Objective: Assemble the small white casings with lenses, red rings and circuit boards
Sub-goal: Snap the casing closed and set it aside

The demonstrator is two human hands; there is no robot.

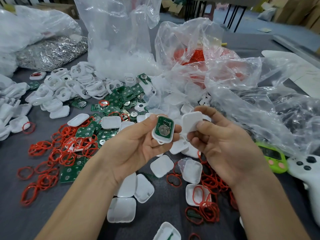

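**Two halves, held side by side**

Both forearms reach in with palms turned up. The left grip (pixel 138 144) pinches a casing (pixel 155 137) with a board (pixel 164 122) seated in it. The right grip (pixel 225 146) pinches a white cover (pixel 191 122) just beside it. Below and left of the grips, rings (pixel 57 149), loose boards (pixel 119 97) and covers litter the grey surface (pixel 26 222). Plastic bags (pixel 233 75) lie beyond, and a green timer (pixel 273 156) sits to the right.

Single head view: wide-angle, facing forward-down, close above left hand (pixel 138 148), right hand (pixel 225 146); table (pixel 10 187) beyond.
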